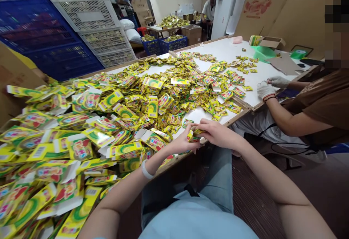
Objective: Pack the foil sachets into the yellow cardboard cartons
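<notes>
Seen from the head camera, the left hand (182, 144) and the right hand (218, 133) meet at the near edge of the counter (226, 48); both are closed, fingertips pinched from either side on one small carton (192, 136), yellow with a red and green print; the carton is held just above the counter's near edge, between the two hands, partly hidden by the fingers, so whether it is flat or folded up I cannot tell; a white wristband (146, 170) sits on the left wrist.

A heap of cartons (109, 122) of the same yellow print covers most of the counter; it lies deepest toward the left edge and thins out to scattered single pieces toward the far right corner; the nearest loose pieces lie just beside the left hand.

At the right edge a co-worker in a brown shirt (324, 101) sits with two gloved hands (265, 90) resting on the counter's rim, near the thin fringe of the heap and well apart from the person's own hands; an open cardboard box (272, 43) and a green bag (263, 53) stand at the far right corner.

Beyond the left edge stand stacked blue crates (40, 32) and white crates (100, 28); further back another person (209, 10) sits beside a second table piled with yellow pieces.
</notes>
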Motion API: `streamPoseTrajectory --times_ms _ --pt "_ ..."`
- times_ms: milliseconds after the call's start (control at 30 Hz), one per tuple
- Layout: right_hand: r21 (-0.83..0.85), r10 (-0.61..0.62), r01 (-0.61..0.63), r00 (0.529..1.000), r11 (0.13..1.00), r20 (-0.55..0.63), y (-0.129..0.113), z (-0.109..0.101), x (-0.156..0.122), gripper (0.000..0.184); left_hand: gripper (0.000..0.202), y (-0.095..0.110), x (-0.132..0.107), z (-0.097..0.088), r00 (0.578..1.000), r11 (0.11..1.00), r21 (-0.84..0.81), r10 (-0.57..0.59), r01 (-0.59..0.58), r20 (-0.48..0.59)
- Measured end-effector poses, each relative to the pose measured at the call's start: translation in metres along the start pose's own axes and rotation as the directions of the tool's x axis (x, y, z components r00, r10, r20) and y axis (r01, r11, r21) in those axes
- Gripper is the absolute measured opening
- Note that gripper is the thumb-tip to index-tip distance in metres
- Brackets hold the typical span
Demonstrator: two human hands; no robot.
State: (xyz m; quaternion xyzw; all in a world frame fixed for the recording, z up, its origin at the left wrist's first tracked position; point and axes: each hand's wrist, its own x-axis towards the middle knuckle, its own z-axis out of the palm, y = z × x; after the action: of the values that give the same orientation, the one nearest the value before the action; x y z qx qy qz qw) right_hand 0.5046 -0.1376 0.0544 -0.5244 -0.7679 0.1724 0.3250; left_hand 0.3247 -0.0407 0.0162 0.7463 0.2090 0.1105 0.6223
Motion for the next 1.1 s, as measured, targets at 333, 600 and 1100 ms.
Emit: streamPoseTrajectory --times_ms 333,600,1100 --pt "0.247 0.042 -0.004 0.988 0.969 -0.147 0.010 0.031 -0.032 0.026 0.078 -0.001 -0.001 0.010 0.973 0.980 -0.137 -0.115 0.143 0.200" --pt "-0.001 0.212 -0.237 0.872 0.971 -0.441 0.078 -0.015 -0.040 0.023 0.067 -0.020 0.066 0.011 0.996 0.958 0.273 0.081 -0.087 0.035" --pt "-0.275 0.346 -0.446 0.873 0.852 -0.343 0.186 0.037 -0.008 0.021 0.032 -0.060 0.243 -0.011 0.988 0.561 0.820 0.026 0.111 -0.151"
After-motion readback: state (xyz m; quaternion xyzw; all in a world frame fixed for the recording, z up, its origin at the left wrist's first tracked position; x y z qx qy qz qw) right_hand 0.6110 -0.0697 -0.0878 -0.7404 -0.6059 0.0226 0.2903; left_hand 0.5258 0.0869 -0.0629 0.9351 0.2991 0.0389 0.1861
